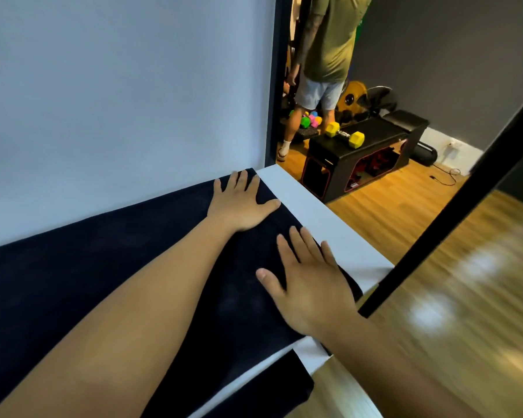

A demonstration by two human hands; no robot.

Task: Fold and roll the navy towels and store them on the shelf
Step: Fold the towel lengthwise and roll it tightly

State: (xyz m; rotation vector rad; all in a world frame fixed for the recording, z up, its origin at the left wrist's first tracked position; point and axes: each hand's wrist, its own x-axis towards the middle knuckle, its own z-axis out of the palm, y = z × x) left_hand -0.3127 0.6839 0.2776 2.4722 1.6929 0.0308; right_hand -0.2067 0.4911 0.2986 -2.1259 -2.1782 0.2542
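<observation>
A navy towel (109, 260) lies spread flat along a white shelf board (323, 218), reaching from the lower left to near the board's right end. My left hand (242, 203) rests palm down with spread fingers on the towel's far right corner, by the white back wall. My right hand (311, 282) presses flat on the towel's near right edge, fingertips close to the bare white strip. Neither hand grips the cloth. More navy cloth (263, 390) shows on the level below the board's front edge.
A black shelf post (453, 200) slants across the right side. Beyond it, a person in a green shirt (329, 40) stands on the wooden floor near a black bench (375, 146) carrying a yellow dumbbell (344, 135). Coloured dumbbells lie behind.
</observation>
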